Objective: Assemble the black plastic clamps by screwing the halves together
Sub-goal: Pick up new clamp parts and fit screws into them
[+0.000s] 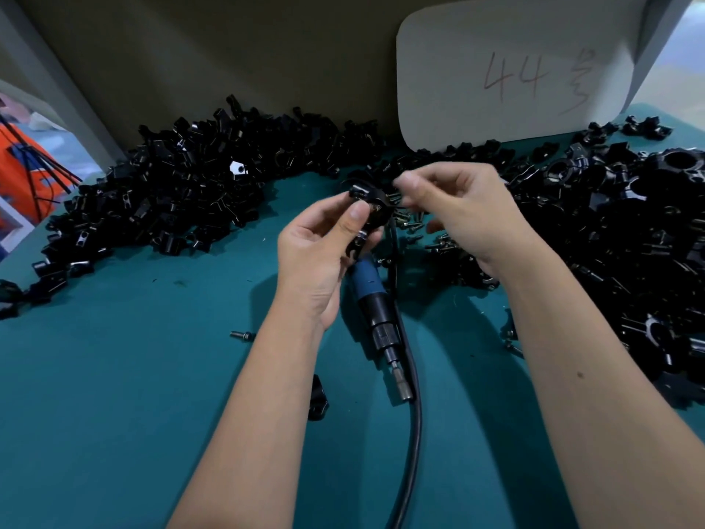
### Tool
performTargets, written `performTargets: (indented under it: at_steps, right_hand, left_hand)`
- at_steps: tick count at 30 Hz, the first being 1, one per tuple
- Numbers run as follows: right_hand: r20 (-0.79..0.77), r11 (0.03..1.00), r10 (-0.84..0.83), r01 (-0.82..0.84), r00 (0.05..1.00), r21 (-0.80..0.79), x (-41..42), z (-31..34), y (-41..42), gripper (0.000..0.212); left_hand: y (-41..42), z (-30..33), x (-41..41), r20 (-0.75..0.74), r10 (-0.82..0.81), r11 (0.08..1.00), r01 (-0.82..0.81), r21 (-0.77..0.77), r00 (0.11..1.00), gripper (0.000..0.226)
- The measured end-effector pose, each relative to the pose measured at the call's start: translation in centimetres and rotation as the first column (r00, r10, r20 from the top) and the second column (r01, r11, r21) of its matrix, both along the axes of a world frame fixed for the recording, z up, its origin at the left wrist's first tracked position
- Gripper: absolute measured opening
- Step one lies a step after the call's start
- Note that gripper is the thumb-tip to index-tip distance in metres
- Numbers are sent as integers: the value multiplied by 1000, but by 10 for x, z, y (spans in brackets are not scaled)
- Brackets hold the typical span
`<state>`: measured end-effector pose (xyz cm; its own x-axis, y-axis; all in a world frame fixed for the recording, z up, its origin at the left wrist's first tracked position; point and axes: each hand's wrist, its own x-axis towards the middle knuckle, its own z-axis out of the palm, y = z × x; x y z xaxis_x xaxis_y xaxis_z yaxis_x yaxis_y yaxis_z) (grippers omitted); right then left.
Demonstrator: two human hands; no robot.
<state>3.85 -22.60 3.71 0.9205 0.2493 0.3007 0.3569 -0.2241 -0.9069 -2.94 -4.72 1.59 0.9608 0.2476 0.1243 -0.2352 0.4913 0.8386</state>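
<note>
A teal, felt-like table [114, 395] fills the view, backed by a dull beige wall panel. Against that panel leans a white card [507, 70] with rounded corners and "44" handwritten on it in pencil.

Two great heaps of glossy black plastic parts spread over the cloth. The left pile [160, 200] is made of small, angular clamp halves, one showing a pale face with a hole. The right pile [629, 231] holds bulkier, ring-shaped pieces with round bores.

Both bare forearms reach up from the bottom edge and meet above the middle of the table. The left hand [316, 257] is turned palm inward, its thumb and curled fingers gripping a black clamp [372, 210], which is held in the air between the two piles. The right hand [465, 208] arches over from the right, its thumb and forefinger pinched together at the clamp's upper edge; what they pinch is too small and blurred to tell.

Under the hands lies a powered screwdriver [377, 303], with a blue barrel, a black collar and a steel bit pointing toward the person, and a thick black cable [414, 433] curving down off the frame.

Small dark screws [410, 221] lie scattered beneath the clamp, and a single screw [242, 335] rests apart on the cloth to the left.
</note>
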Motion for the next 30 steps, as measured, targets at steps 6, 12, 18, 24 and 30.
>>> performTargets:
  at_steps: [6, 12, 18, 24, 30]
  right_hand:
    - [188, 774, -241, 305, 952, -555, 6, 1, -17, 22]
    - [185, 378, -148, 228, 972, -897, 1, -4, 5, 31]
    - [204, 278, -171, 245, 964, -929, 3, -7, 8, 13]
    - [147, 568, -222, 251, 964, -784, 9, -5, 1, 17]
    - [63, 979, -171, 177, 983, -105, 2, 3, 5, 15]
  left_hand:
    - [19, -2, 1, -64, 101, 993, -105, -48, 993, 19]
    - [19, 1, -3, -104, 106, 992, -112, -52, 989, 9]
    - [21, -2, -2, -111, 103, 992, -110, -58, 989, 9]
    - [20, -8, 4, 3, 188, 964, -185, 190, 982, 13]
    - [14, -12, 6, 103, 174, 886, -202, 417, 979, 20]
